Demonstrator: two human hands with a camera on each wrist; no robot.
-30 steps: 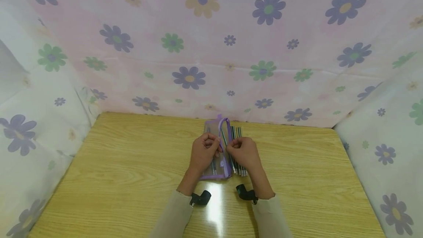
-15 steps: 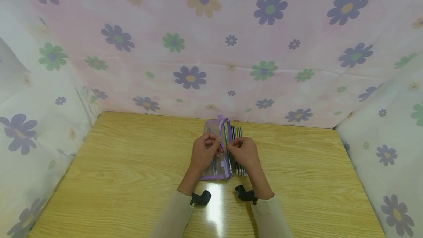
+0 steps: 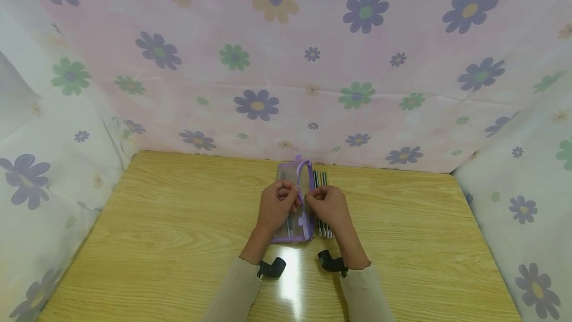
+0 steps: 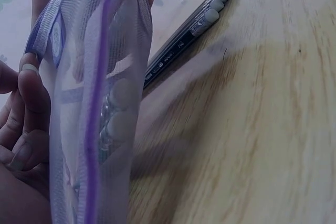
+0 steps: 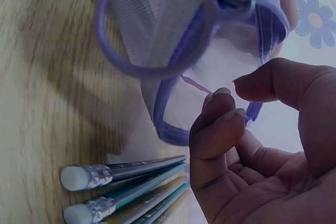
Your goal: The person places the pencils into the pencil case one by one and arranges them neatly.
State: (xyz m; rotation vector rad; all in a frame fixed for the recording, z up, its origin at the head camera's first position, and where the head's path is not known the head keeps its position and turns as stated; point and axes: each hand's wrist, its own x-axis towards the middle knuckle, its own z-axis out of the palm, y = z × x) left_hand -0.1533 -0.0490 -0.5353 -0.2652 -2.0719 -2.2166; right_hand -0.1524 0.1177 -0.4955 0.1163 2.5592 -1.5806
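Note:
A mesh pencil case (image 3: 290, 238) with purple trim lies lengthwise on the table, its zipped side gaping. My left hand (image 3: 276, 207) pinches the edge of that opening between thumb and forefinger. Through the mesh in the left wrist view show white eraser ends of pencils (image 4: 121, 95). At the mouth of the case is my right hand (image 5: 252, 145), thumb apart from its bent fingers, with nothing between them. Just right of the case, several pencils (image 3: 324, 178) lie side by side, eraser ends toward me; the right hand partly covers them.
A purple ring (image 5: 102, 40) on the zip pull hangs from the case in the right wrist view. Black wrist cameras (image 3: 272, 267) sit at both cuffs. Behind the wooden table (image 3: 178, 212) stands a flowered cloth wall (image 3: 286, 73).
A pencil that slanted from the right hand at the case's mouth has gone in and left the opening; the right hand has let it go. The left hand keeps its place.

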